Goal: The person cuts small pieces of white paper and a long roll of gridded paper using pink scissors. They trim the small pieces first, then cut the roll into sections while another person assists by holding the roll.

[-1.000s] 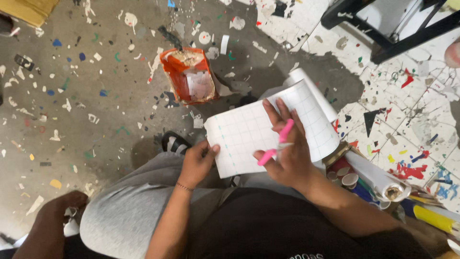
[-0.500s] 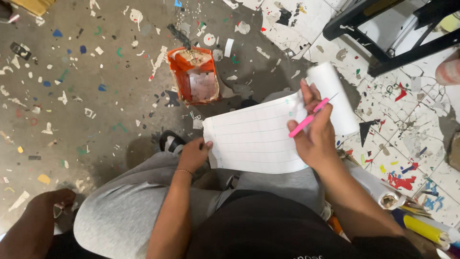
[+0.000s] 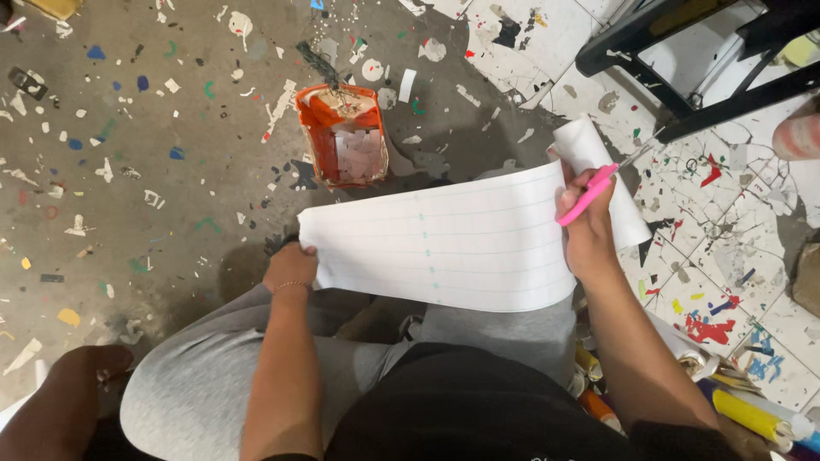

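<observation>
A white sheet of lined paper point(image 3: 444, 243) is stretched across my lap, unrolled from a roll point(image 3: 583, 141) at its right end. My left hand point(image 3: 290, 266) pinches the sheet's left edge. My right hand point(image 3: 588, 229) presses against the roll end and grips pink-handled scissors point(image 3: 586, 195), whose blades point up and right past the roll. I sit in grey trousers above a paint-spattered floor.
An orange container point(image 3: 318, 137) with paper scraps stands on the floor ahead. Black furniture legs point(image 3: 675, 51) cross the top right. Paper rolls and coloured tubes point(image 3: 752, 414) lie at the lower right. Another person's limb point(image 3: 60, 393) shows at the lower left.
The sheet has been pulled out much wider. My right hand moved right and up with the roll and scissors, while my left hand drew the free edge left.
</observation>
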